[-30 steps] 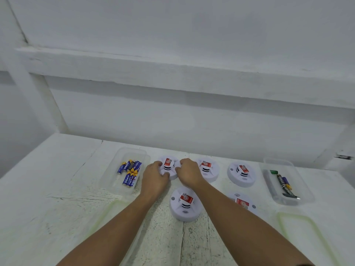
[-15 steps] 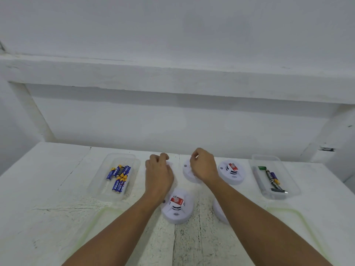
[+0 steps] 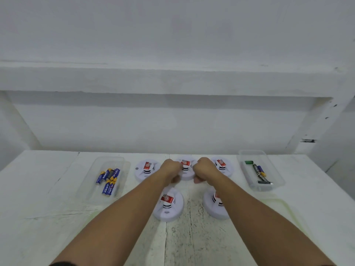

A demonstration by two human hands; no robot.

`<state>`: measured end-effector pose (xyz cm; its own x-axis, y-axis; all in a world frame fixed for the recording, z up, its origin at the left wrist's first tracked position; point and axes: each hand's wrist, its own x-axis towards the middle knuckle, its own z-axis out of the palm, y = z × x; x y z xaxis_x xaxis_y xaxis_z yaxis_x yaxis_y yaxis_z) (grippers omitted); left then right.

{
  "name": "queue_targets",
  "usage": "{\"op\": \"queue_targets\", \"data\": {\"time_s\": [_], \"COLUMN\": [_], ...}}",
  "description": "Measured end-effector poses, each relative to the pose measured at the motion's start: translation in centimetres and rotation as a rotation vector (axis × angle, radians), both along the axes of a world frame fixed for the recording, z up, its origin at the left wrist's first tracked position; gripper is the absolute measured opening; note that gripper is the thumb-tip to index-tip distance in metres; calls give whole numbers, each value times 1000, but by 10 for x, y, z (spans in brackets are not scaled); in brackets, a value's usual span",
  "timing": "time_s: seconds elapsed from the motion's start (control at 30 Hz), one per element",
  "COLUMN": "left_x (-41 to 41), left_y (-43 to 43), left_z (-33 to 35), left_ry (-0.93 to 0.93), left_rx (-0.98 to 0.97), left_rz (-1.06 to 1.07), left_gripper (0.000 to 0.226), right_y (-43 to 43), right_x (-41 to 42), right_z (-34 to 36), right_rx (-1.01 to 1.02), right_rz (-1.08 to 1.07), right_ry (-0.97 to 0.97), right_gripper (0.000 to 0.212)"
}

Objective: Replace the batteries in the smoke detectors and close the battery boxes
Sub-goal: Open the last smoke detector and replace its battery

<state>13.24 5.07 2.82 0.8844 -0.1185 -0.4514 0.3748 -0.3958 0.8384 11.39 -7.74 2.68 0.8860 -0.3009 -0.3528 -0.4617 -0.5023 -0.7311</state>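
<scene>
Several white round smoke detectors with red labels lie on the white table. The back row holds the left detector (image 3: pixel 146 169), the middle detector (image 3: pixel 186 168) and the right detector (image 3: pixel 221 165). Two more sit in front, one on the left (image 3: pixel 168 204) and one on the right (image 3: pixel 213 206) partly under my right forearm. My left hand (image 3: pixel 170 169) and my right hand (image 3: pixel 204 169) grip the middle back detector from either side with curled fingers. New blue batteries (image 3: pixel 109 179) lie in a clear tray (image 3: pixel 99 189) at the left.
A second clear tray (image 3: pixel 249 181) at the right holds used batteries (image 3: pixel 258 172), green and dark. A white wall and a beam rise right behind the back row. A clear lid (image 3: pixel 284 212) lies on the table at the front right.
Both hands left the back left detector and moved right to the middle back detector, closing on its two sides. The view has also shifted.
</scene>
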Motion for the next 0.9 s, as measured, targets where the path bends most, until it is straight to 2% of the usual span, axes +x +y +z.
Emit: {"op": "queue_targets", "data": {"time_s": [0.07,0.1,0.17,0.3,0.37,0.47,0.57,0.63,0.73,0.8,0.9], "left_x": [-1,-3,-10,-53,-80,-119,-149,-164,-177,-184,-190], "left_y": [6,10,16,21,24,29,42,55,73,80,85], "left_z": [8,12,21,32,34,26,9,-3,-18,-29,-46], "left_ry": [31,23,-4,-206,-307,-330,-338,-299,-188,-92,-28], "left_rx": [-181,-245,-354,-404,-394,-408,-356,-392,-501,-597,-629], "left_rz": [63,70,71,115,100,71,-12,-82,-162,-172,-232], "left_gripper": [4,10,33,32,25,10,11,19,26,29,40], "right_y": [-4,-6,-9,-12,-14,-15,-18,-21,-23,-23,-22], "right_x": [-4,-8,-19,-60,-83,-118,-154,-176,-203,-217,-228], "right_z": [7,12,23,41,45,39,32,27,18,10,-3], "right_rx": [194,314,523,719,719,666,720,716,609,564,466], "right_rz": [-69,-98,-148,-194,-171,-130,-73,-34,90,152,173], "right_ry": [-45,-77,-149,-234,-231,-205,-209,-205,-187,-159,-150], "right_gripper": [13,5,17,23,24,18,13,12,11,15,21]}}
